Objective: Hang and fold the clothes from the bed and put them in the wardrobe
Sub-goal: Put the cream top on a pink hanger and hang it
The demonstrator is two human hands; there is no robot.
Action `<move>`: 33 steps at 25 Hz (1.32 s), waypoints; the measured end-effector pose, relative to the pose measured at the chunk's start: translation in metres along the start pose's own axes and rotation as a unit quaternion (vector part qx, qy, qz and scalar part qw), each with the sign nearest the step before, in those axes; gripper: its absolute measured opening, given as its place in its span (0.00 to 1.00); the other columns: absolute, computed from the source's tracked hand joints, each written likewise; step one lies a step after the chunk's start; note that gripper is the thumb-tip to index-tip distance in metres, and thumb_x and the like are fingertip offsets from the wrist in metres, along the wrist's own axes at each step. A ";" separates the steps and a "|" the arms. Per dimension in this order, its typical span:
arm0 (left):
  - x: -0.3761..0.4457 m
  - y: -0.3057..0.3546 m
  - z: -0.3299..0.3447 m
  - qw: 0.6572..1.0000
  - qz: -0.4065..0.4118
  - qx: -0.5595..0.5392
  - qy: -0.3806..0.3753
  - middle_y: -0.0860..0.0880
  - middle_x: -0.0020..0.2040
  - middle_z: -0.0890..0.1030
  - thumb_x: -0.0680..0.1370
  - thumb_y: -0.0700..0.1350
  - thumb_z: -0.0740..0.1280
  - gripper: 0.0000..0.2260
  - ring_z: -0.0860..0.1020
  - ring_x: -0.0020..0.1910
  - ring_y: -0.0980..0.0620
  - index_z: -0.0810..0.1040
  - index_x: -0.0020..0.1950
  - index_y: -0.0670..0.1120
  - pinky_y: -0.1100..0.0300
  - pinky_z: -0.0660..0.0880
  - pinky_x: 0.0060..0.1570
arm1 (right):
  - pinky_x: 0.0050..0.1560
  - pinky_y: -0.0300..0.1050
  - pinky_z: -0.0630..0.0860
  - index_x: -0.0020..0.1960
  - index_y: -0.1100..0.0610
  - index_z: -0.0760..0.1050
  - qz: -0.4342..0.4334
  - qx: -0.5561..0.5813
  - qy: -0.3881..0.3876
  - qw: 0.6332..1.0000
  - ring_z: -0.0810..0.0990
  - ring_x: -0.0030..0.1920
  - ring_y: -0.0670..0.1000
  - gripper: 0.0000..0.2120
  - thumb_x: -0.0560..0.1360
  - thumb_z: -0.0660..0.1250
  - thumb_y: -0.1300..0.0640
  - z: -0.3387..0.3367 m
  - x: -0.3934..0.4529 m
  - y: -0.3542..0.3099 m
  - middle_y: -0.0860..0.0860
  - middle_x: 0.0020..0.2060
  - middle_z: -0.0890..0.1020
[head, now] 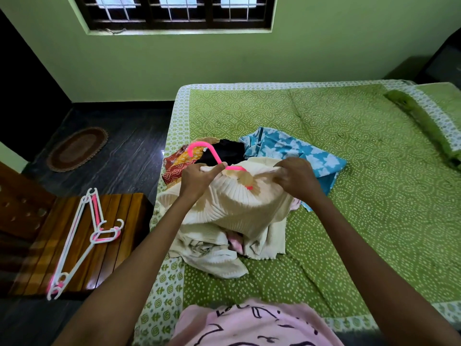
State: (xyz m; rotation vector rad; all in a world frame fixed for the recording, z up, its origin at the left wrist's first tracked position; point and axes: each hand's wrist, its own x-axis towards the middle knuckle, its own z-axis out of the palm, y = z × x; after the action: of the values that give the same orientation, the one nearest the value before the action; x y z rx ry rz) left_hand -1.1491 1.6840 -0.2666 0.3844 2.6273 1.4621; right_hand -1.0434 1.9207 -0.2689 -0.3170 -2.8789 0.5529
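Observation:
A cream ribbed top (239,208) is lifted over the bed (349,171) with a pink hanger (209,152) pushed into its neck; the hook sticks out up and left. My left hand (199,177) pinches the neck edge and the hanger's stem. My right hand (294,179) grips the top's other shoulder. Behind lie a black garment (227,151), a blue floral cloth (299,153) and an orange-red patterned cloth (178,162). More pale clothes (214,258) are heaped under the top.
Several white and pink hangers (82,240) lie on a wooden bench (74,245) left of the bed. A brown oval mat (77,148) lies on the dark floor. A rolled green cloth (424,121) is at the bed's far right.

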 end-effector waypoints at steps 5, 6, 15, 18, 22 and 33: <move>0.021 0.010 -0.018 0.993 0.039 0.009 -0.111 0.51 0.29 0.69 0.70 0.47 0.70 0.12 0.65 0.28 0.57 0.69 0.32 0.48 0.63 0.60 0.29 | 0.42 0.52 0.76 0.49 0.61 0.82 -0.060 0.111 0.034 0.991 0.82 0.44 0.56 0.13 0.70 0.74 0.54 -0.024 0.006 -0.007 0.57 0.42 0.85; 0.024 0.009 -0.023 0.990 0.054 -0.013 -0.126 0.51 0.33 0.73 0.72 0.43 0.70 0.07 0.69 0.31 0.58 0.73 0.38 0.49 0.67 0.65 0.31 | 0.41 0.49 0.74 0.48 0.62 0.83 -0.061 0.119 0.046 0.990 0.82 0.42 0.55 0.12 0.70 0.74 0.55 -0.028 0.006 -0.009 0.57 0.41 0.85; 0.036 0.011 -0.029 0.985 0.128 -0.116 -0.022 0.54 0.39 0.78 0.73 0.36 0.70 0.08 0.76 0.36 0.70 0.77 0.50 0.44 0.72 0.73 0.43 | 0.31 0.42 0.61 0.37 0.44 0.83 0.007 0.283 -0.009 0.959 0.67 0.29 0.44 0.02 0.67 0.73 0.52 -0.058 -0.005 0.017 0.47 0.24 0.75; 0.065 0.016 -0.044 0.989 0.091 -0.118 0.020 0.53 0.38 0.77 0.74 0.35 0.69 0.07 0.76 0.33 0.70 0.76 0.51 0.39 0.72 0.74 0.41 | 0.33 0.42 0.63 0.40 0.43 0.84 0.038 0.325 -0.014 0.945 0.69 0.34 0.47 0.05 0.64 0.72 0.45 -0.074 -0.014 0.028 0.57 0.30 0.79; 0.078 0.021 -0.045 0.993 0.092 -0.066 -0.033 0.53 0.38 0.78 0.72 0.47 0.73 0.07 0.79 0.41 0.53 0.75 0.42 0.50 0.55 0.76 0.48 | 0.29 0.34 0.68 0.36 0.43 0.84 0.077 0.392 0.008 0.917 0.73 0.32 0.42 0.07 0.67 0.74 0.56 -0.090 -0.015 0.035 0.45 0.30 0.81; 0.044 -0.012 -0.053 0.946 0.316 0.066 0.032 0.41 0.42 0.83 0.72 0.37 0.72 0.07 0.78 0.43 0.55 0.81 0.47 0.35 0.72 0.72 0.46 | 0.36 0.36 0.74 0.44 0.55 0.85 0.079 0.459 -0.019 0.885 0.76 0.43 0.55 0.28 0.52 0.80 0.38 -0.096 -0.018 0.063 0.62 0.44 0.82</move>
State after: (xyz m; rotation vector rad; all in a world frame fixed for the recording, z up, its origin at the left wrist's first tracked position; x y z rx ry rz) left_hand -1.2051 1.6466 -0.2479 1.3153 2.7988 1.4471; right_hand -0.9931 2.0062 -0.2082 -0.3644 -2.2678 1.8322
